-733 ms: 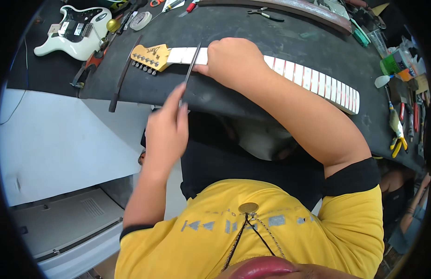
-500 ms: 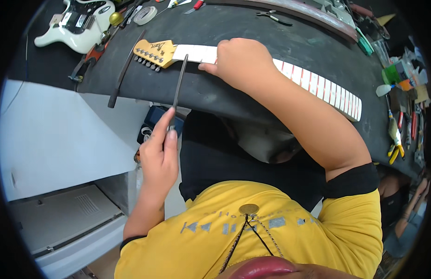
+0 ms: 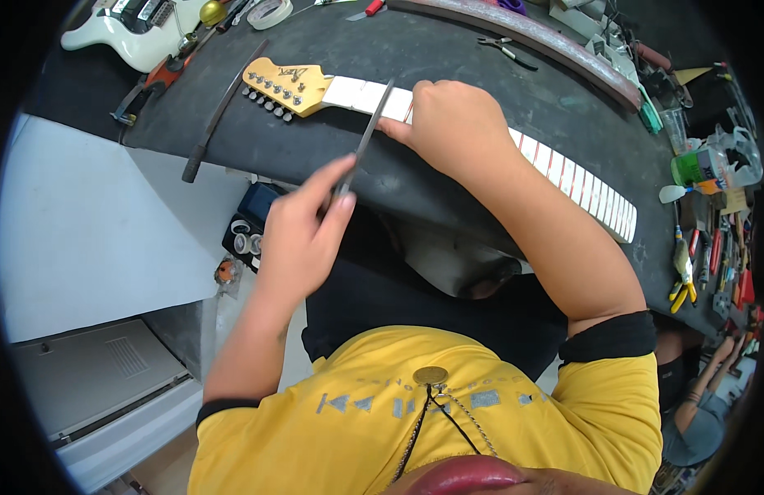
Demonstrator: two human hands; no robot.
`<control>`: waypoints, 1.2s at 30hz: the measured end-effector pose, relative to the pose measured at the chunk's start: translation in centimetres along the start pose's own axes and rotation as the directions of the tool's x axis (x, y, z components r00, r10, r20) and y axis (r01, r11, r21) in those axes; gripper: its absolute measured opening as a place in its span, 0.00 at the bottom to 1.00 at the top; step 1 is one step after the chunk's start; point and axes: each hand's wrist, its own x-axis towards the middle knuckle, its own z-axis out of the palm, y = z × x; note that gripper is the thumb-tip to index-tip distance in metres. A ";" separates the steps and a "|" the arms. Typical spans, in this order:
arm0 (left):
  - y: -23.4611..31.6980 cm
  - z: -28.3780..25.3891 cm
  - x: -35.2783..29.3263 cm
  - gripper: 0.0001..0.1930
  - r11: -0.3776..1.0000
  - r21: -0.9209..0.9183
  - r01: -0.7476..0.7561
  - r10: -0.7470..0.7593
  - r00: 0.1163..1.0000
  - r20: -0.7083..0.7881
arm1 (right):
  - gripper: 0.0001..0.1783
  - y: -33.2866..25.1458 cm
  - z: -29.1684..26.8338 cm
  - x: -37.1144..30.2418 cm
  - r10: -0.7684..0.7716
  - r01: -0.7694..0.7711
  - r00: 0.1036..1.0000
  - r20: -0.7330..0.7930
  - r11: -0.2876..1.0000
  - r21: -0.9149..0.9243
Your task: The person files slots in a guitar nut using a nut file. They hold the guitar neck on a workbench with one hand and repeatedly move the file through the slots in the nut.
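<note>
A guitar neck (image 3: pixel 570 177) lies on the dark bench, its fingerboard covered in white strips with thin reddish lines between them. At its left end is a pale wooden headstock (image 3: pixel 287 87) with several metal tuning pegs. My right hand (image 3: pixel 458 125) is closed over the neck from above, thumb along the near edge. In my left hand (image 3: pixel 306 229) is a slim dark file (image 3: pixel 377 115), held by its handle and slanting up across the neck just left of my right hand. Whether the file touches the surface is hard to tell.
Another file with a dark handle (image 3: pixel 196 157) lies left of the headstock. A white guitar body (image 3: pixel 134 37), a tape roll (image 3: pixel 269 13) and pliers (image 3: pixel 507 53) are farther back. Yellow-handled pliers (image 3: pixel 683 289) and several tools line the right edge. Another person (image 3: pixel 700 421) is at lower right.
My left hand has moved up and right with the file, bringing it from near the headstock to close beside my right hand. My right hand still holds the neck. The view has shifted slightly.
</note>
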 end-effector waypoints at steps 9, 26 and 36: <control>-1.7 0.1 -3.7 0.22 0.962 0.245 -0.122 0.130 0.991 -0.015 | 0.36 0.3 0.2 -0.1 0.026 -0.026 1.000 -0.009 1.000 -0.009; -0.8 0.5 1.4 0.23 0.958 0.230 -0.169 0.182 0.983 -0.036 | 0.36 -0.2 -0.8 0.1 0.023 -0.023 0.999 0.022 1.000 -0.018; -1.3 -1.9 -5.5 0.22 0.974 0.183 -0.130 0.138 0.990 -0.027 | 0.36 -0.2 -0.8 0.0 0.020 -0.020 0.999 0.028 1.000 -0.015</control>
